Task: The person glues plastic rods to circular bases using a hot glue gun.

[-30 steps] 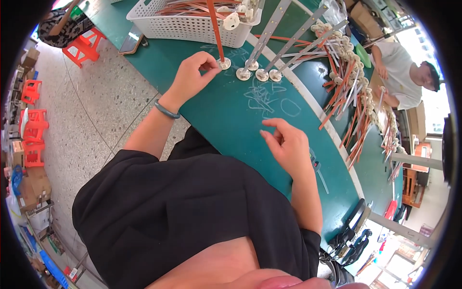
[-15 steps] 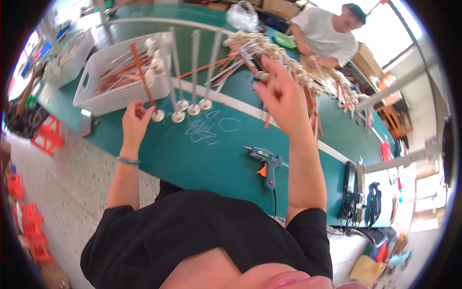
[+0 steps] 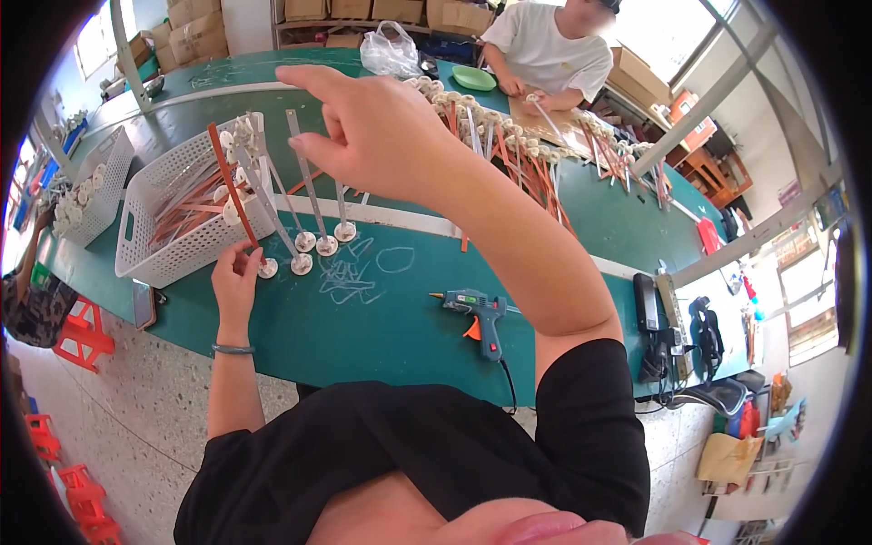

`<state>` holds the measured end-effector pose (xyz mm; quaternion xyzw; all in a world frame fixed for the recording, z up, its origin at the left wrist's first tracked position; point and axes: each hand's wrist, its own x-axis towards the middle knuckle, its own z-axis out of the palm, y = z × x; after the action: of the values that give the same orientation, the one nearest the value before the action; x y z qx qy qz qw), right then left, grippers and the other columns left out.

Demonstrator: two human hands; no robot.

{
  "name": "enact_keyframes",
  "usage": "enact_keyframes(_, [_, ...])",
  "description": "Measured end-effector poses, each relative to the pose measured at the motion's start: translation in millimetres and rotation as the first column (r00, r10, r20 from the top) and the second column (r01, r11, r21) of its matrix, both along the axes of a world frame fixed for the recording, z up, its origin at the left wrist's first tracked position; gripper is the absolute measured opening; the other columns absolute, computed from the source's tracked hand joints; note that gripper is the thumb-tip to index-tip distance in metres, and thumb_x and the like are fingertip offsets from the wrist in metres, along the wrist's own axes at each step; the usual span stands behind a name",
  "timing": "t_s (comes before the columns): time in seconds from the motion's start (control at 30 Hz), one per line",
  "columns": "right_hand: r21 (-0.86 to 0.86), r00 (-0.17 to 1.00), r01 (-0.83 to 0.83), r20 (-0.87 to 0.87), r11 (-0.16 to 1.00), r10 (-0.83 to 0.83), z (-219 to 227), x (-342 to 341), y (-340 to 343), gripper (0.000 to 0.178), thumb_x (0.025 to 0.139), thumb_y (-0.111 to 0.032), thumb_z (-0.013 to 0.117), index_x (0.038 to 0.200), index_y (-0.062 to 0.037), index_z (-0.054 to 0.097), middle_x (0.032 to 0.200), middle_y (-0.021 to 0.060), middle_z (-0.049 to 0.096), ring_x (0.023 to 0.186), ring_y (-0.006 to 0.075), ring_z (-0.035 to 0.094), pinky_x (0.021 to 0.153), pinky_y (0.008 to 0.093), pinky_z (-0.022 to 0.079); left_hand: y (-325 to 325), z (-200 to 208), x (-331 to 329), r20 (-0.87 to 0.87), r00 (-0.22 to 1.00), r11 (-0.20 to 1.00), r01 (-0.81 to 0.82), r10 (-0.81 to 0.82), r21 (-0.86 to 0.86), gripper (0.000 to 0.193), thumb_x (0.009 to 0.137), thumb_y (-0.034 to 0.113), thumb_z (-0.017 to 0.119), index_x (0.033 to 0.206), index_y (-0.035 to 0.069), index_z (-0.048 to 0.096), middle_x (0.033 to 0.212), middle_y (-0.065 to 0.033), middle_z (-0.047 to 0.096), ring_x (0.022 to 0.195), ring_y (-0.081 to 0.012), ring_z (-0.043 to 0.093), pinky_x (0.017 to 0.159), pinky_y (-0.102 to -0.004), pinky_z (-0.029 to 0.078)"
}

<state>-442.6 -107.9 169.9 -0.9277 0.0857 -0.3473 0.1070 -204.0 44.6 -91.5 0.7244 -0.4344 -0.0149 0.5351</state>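
My left hand (image 3: 236, 280) is closed in a pinch on the lower end of an upright reddish-brown strip (image 3: 229, 177), just above its round whitish base (image 3: 267, 269). Several silver strips (image 3: 306, 168) stand upright on similar round bases (image 3: 302, 263) to the right of it. Above them reaches my right hand (image 3: 368, 132), its forefinger stretched to the left and its thumb apart, with nothing seen between them. It hides the upper part of one silver strip. On the green table lies a grey glue gun (image 3: 486, 318) with an orange trigger.
A white perforated basket (image 3: 150, 268) holds brown and silver strips. Another white basket (image 3: 100, 222) stands farther left, by a phone (image 3: 143, 304). Strips with pale round ends (image 3: 522, 186) are heaped across the table. A co-worker (image 3: 554, 45) sits opposite, near a green bowl (image 3: 474, 78).
My right hand has swung left from the heap of strips to over the standing silver strips. My left hand still pinches the brown strip. The whole view has shifted.
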Motion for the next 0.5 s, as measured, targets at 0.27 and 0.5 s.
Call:
enact_keyframes(0.27, [-0.045,0.997,0.045,-0.057,0.998,-0.048,10.6,18.8,-10.4,0.055,0.084,-0.019,0.066,0.138,-0.0142,0.057,0.061,0.0047,0.060,0.055,0.0229,0.059,0.055,0.0376,0.046,-3.2,-11.2,1.1,-0.069,0.996,0.995,0.052,-0.059,-0.089,0.012,0.092,0.006,0.069,0.099,-0.003,0.067,0.083,-0.0047,0.065,0.071,-0.0107,0.064,0.065,-0.0235,0.049])
enact_keyframes(0.5, [0.269,0.994,-0.008,-0.102,0.963,0.037,-4.5,-5.3,2.6,0.041,0.085,-0.025,0.068,0.124,-0.0115,0.062,0.067,0.0078,0.065,0.067,0.0257,0.066,0.062,0.0401,0.051,13.2,2.7,2.6,-0.102,0.992,0.990,0.068,-0.080,-0.122,0.009,0.092,0.004,0.068,0.096,-0.004,0.066,0.083,-0.0053,0.065,0.071,-0.0110,0.063,0.065,-0.0237,0.048])
